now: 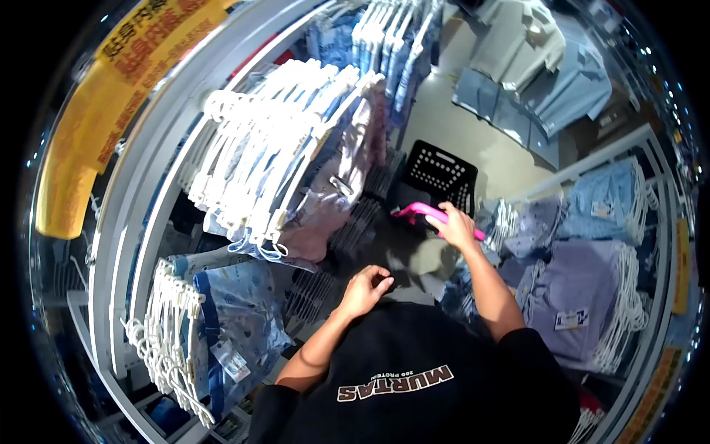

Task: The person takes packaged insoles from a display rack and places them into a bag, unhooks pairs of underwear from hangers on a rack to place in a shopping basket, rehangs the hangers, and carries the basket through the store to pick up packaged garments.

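Note:
My right hand [456, 226] is wrapped round a bright pink handle [420, 209] to the right of centre, beside a black perforated basket [441, 167]. The handle sticks out on both sides of my fingers. In front of my chest, my left hand [365, 291] is loosely closed, its fingertips curled towards the thumb, with nothing visible in it. It is below and right of the pink and white garments [331, 194] on the rack, not touching them.
On the left, a metal rack [118, 244] holds clothes on white hangers [255, 155], with patterned blue garments [244, 296] lower down. Purple clothes [573, 285] and blue ones [599, 203] hang on the right. Larger shirts [529, 55] hang at the back, beyond the pale floor [444, 118].

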`<act>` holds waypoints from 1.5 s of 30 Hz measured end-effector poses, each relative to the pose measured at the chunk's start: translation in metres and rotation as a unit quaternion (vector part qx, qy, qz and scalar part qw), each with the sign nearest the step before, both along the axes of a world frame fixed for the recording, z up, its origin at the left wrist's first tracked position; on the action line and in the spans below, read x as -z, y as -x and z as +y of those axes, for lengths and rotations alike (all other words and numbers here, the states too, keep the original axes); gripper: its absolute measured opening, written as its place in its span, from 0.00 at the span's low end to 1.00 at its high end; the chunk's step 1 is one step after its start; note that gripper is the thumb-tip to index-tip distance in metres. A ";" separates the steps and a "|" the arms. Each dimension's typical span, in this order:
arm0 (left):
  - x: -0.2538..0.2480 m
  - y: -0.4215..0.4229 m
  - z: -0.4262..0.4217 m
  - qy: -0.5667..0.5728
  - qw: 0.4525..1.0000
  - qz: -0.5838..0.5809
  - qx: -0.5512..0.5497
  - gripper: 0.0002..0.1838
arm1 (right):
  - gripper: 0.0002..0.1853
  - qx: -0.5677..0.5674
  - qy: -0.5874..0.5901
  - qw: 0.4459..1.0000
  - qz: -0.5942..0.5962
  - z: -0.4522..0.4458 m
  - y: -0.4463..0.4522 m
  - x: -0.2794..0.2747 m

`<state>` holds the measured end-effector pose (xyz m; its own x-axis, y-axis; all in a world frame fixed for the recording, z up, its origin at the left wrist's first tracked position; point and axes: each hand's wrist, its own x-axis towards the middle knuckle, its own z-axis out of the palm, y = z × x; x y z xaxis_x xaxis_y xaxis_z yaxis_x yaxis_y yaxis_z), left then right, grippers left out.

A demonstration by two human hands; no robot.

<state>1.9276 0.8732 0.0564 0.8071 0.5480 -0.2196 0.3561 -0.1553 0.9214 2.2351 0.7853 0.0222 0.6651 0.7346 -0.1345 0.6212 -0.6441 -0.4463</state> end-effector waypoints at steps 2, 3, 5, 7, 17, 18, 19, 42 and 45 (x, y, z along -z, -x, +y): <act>0.006 -0.003 0.003 0.009 1.000 0.004 0.021 0.14 | 0.30 -0.002 0.070 0.998 -0.010 0.012 0.006 -0.008; 0.010 -0.004 0.003 0.010 1.000 -0.001 0.029 0.14 | 0.29 0.008 0.076 0.996 -0.039 0.016 0.009 -0.010; 0.015 -0.010 0.006 0.013 0.999 -0.002 0.047 0.14 | 0.28 0.016 0.057 0.997 -0.057 0.015 0.009 -0.003; 0.012 -0.015 0.007 0.019 0.998 0.013 0.067 0.14 | 0.27 0.023 0.037 0.995 -0.087 0.011 0.010 0.004; 0.005 -0.082 0.025 -0.063 0.993 -0.024 0.094 0.13 | 0.15 0.064 0.063 0.991 -0.097 0.027 -0.007 0.000; 0.003 -0.094 0.027 -0.126 0.987 -0.036 0.092 0.13 | 0.15 0.062 0.062 0.991 -0.097 0.028 -0.011 0.001; 0.006 -0.108 0.030 -0.140 0.984 -0.060 0.092 0.14 | 0.15 0.059 0.061 0.992 -0.098 0.029 -0.015 0.002; 0.081 -0.400 0.080 -0.418 0.906 0.047 0.055 0.12 | 0.09 -0.028 0.000 0.998 -0.049 0.080 -0.189 0.019; 0.079 -0.418 0.087 -0.409 0.908 0.062 0.059 0.13 | 0.08 -0.035 -0.002 0.998 -0.049 0.088 -0.209 0.018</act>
